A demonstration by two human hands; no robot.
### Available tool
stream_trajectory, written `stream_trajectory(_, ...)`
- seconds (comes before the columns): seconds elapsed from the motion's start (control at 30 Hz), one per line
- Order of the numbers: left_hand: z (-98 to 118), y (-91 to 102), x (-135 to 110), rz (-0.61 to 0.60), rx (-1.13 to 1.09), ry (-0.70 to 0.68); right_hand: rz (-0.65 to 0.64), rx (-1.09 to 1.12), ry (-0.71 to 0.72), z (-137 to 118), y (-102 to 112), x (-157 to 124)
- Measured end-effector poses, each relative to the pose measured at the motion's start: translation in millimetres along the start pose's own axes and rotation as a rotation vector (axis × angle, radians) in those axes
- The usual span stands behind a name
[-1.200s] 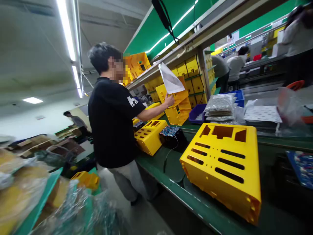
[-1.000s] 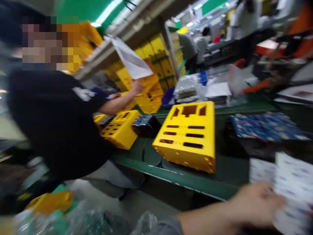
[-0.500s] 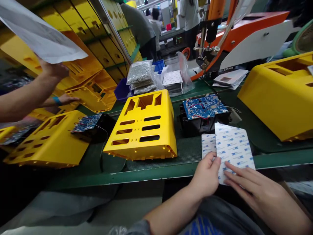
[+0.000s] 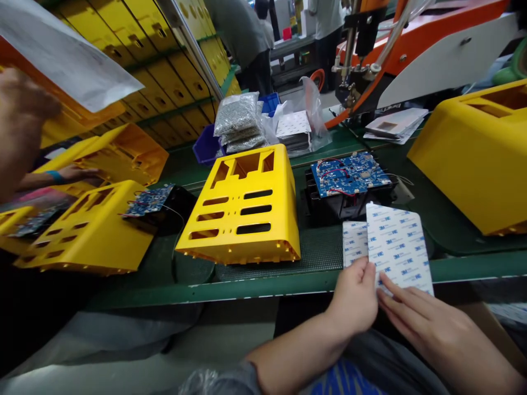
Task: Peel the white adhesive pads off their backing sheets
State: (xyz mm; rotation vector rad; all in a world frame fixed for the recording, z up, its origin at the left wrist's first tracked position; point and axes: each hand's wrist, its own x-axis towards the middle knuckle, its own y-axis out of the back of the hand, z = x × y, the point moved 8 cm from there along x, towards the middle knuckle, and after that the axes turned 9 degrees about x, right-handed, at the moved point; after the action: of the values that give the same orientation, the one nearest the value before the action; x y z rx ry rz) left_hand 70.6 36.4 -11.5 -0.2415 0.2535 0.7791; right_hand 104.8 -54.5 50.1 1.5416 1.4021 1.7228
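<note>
Pinched firmly in the left hand [image 4: 354, 296], 2 overlapping white 3M-printed adhesive sheets [image 4: 397, 247] rise above the bench edge. The right hand [image 4: 436, 329] has its fingers [image 4: 411, 310] extended against the larger sheet's lower edge, though I cannot tell whether it grips. Just beyond the sheets, a blue circuit board [image 4: 349, 174] sits on a black holder [image 4: 329, 208]. Left of them stands a yellow sheet-metal housing [image 4: 239, 225] on the green conveyor bench [image 4: 263, 288]. Farther left, a co-worker's hand [image 4: 20, 104] raises a white paper sheet [image 4: 69, 52].
</note>
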Motion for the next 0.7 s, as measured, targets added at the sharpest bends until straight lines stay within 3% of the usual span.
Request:
stream_trajectory(0.13,-5.9,1.0,1.0,0.041,0.048,0.036,-0.045,0.009,0.018,-4.3,-12.8,-6.8)
stream_trajectory(0.37,-6.1,-0.5,2.1,0.064,0.035,0.063,0.021,0.003,-0.062,-5.0,-13.4,-7.7)
stream_trajectory(0.6,-9.0,-6.0,6.7,-0.028,-0.017,0.042,0.107,0.167,-0.331,20.6,-1.8,-5.5)
stream_trajectory(0.7,-11.7,-4.6,9.0,-0.080,0.023,0.075,0.143,0.226,-0.477,43.5,9.0,-12.9)
